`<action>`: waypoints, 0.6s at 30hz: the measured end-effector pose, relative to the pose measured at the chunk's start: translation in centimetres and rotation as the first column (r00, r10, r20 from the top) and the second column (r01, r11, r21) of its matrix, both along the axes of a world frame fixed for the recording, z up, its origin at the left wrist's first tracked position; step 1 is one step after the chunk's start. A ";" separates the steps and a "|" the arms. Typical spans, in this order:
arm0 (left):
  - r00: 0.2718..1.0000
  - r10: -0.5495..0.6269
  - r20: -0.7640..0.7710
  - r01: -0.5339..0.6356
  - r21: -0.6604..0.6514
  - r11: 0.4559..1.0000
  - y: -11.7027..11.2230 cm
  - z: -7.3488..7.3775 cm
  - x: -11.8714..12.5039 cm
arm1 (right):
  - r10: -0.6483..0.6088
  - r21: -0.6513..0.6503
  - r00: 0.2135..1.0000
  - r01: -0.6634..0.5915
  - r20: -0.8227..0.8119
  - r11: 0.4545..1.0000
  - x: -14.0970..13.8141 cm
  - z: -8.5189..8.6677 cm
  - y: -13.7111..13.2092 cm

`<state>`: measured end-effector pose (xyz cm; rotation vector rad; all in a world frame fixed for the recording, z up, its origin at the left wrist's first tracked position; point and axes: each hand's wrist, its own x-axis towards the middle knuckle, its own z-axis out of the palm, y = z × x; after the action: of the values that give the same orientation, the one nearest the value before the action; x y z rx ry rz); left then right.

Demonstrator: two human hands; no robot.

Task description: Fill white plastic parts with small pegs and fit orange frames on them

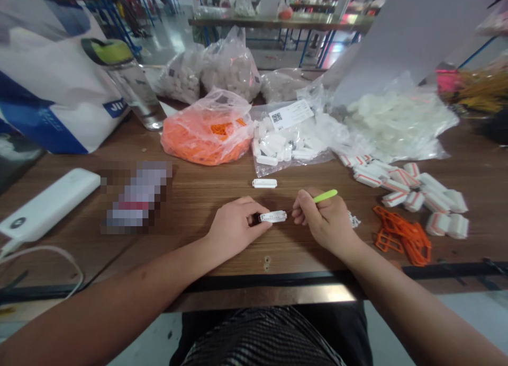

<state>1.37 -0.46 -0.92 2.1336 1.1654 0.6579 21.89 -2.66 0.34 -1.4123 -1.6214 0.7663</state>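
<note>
Between the thumb and fingers of my left hand (238, 223) is a small white plastic casing (273, 216), held just above the wooden table. My right hand (319, 215) grips a thin tool with a lime-green handle (325, 196). Its dark tip points left at the casing's right end; whether it touches cannot be made out. A second white casing (264, 183) lies on the table beyond my hands. Partly behind my right hand is a little heap of tiny white pieces (353, 219).
Orange frames (402, 236) and stacked white casings with orange edges (420, 188) lie to the right. A bag of orange parts (206, 127), a bag of white casings (291, 138) and a clear bottle (137, 90) stand behind. At left are a white power bank (50, 202) and a pixelated object (138, 196).
</note>
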 end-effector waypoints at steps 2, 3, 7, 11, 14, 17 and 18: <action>1.000 0.000 0.005 0.000 0.007 1.000 0.0 0.0 0.0 | 0.035 0.023 0.997 -0.037 0.070 0.999 0.1 0.0 -0.1; 1.000 0.000 0.005 0.000 0.006 1.000 0.0 0.0 0.0 | 0.049 0.039 0.992 -0.054 0.113 0.998 0.1 0.0 -0.2; 1.000 0.005 0.007 -0.005 -0.004 1.000 0.0 0.1 0.0 | 0.045 0.097 0.989 -0.059 0.140 0.994 0.0 0.0 -0.4; 1.000 0.004 0.002 -0.003 -0.013 1.000 0.0 0.2 0.0 | -0.031 0.048 0.997 0.034 -0.070 0.998 0.0 0.1 -0.3; 1.000 -0.001 -0.005 0.000 -0.017 1.000 0.0 0.2 0.0 | -0.054 -0.005 0.991 0.053 -0.120 0.999 0.0 0.1 -0.1; 1.000 0.005 -0.006 -0.005 -0.024 1.000 0.0 0.3 0.0 | -0.040 -0.033 0.991 0.036 -0.129 0.999 0.0 -0.1 0.0; 1.000 0.006 -0.007 -0.006 -0.025 1.000 0.0 0.3 0.0 | -0.041 -0.033 0.991 0.037 -0.129 0.999 0.0 -0.1 0.0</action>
<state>1.33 -0.44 -0.64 2.1135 1.1780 0.6355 21.93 -2.70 0.23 -1.3827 -1.4849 0.8459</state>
